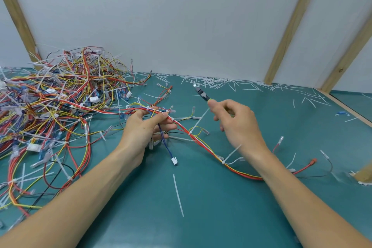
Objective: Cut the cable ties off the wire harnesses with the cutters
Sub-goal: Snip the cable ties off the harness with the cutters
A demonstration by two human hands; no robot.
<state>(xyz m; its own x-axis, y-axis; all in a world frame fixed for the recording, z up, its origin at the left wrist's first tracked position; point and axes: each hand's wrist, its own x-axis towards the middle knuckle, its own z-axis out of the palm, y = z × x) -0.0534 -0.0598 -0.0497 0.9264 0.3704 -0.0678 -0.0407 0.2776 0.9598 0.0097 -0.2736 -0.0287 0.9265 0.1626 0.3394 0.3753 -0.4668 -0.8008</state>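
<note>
Left hand [145,127] grips a red, yellow and white wire harness [201,143] above the green tabletop [201,197], presenting its ties; right hand [237,119] holds small dark cutters [202,94] raised, apparently between cuts.

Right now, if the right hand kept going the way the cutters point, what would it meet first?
The right hand aims the cutters up-left toward the back wall. First in that line looks like the scatter of cut cable-tie offcuts on the green mat, then the white wall panel. Depth is uncertain.
</note>
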